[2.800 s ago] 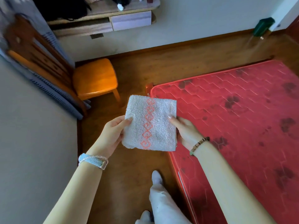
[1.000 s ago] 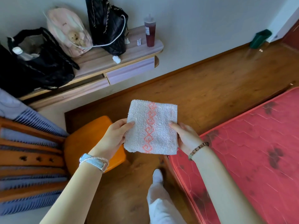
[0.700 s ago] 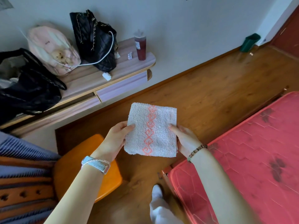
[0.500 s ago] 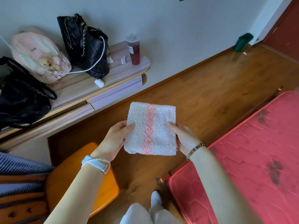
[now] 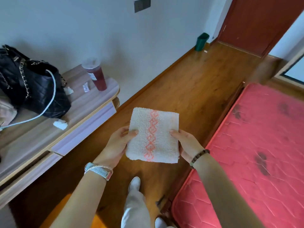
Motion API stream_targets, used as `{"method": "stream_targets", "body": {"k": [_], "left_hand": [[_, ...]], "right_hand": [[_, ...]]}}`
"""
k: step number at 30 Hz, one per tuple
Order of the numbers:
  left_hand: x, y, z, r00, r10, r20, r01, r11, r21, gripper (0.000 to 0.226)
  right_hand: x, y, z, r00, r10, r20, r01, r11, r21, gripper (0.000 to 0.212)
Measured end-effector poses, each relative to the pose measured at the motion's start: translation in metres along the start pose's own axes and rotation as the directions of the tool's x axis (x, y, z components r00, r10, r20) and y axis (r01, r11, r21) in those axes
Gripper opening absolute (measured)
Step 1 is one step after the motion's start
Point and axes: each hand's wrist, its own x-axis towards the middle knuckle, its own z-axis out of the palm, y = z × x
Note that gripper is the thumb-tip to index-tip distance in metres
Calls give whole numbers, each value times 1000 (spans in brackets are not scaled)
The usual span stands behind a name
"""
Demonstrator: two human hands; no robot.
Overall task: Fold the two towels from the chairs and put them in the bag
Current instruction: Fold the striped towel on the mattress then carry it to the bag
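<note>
**Towel.** Small white terry towel with an orange-pink diamond band point(image 5: 153, 135), folded to a near-square pad with layers showing along its near edge. It is held flat in the air at centre view, above the brown wooden floor point(image 5: 189, 89), and touches nothing but the two hands.

**Grip.**
- The left hand point(image 5: 117, 145) pinches the towel's left edge, thumb on top. Its fingers point(image 5: 123, 130) curl round the edge and go underneath, mostly hidden.
- The right hand point(image 5: 186, 143) mirrors this on the right edge, thumb tip on the top face and the rest below.
- Both grips are narrow and closed on the cloth. The pad spans the gap between the hands with little sag.

**Step.** Judged from its shape, this towel's folding looks finished, so the step in hand is carrying it to the bag. No second towel is in view, and I cannot tell whether one is already packed.

**Surroundings.**
- A black quilted bag with a gold chain strap point(image 5: 32, 86) sits far left on the pale wooden desk point(image 5: 92, 102), well apart from the towel.
- A clear cup of dark red drink point(image 5: 97, 76) stands just right of the bag.
- A red quilted mattress point(image 5: 246, 145) lies to the right.

**Next move.** Probably swing left toward the desk. One hand would need to take the whole pad so the other can hold the bag's mouth open. The pinch has to stay firm or the layers may spring apart. I cannot tell whether the mouth is open.
</note>
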Motion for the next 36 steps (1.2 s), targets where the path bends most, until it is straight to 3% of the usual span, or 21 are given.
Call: {"method": "stream_targets", "body": {"k": [4,13,18,27,36], "left_hand": [[56,26,-2,994,-42,97,35,997,67,44],[160,87,-14,982,-68,178,33,981,193,33],[200,112,2,963,-93,254,13,954,299,30],[245,143,68,902,-96,422,-49,947,319,32],[306,180,174,865,-38,500,-157,926,342,40]], "right_hand": [[35,-13,6,996,5,-90,-2,999,36,35],[104,-46,33,981,14,-192,25,980,199,33],[121,-64,34,944,-31,-327,93,980,175,34],[129,-106,-9,887,-100,-451,232,940,249,33],[168,-168,-93,844,-145,-516,303,923,237,29]]}}
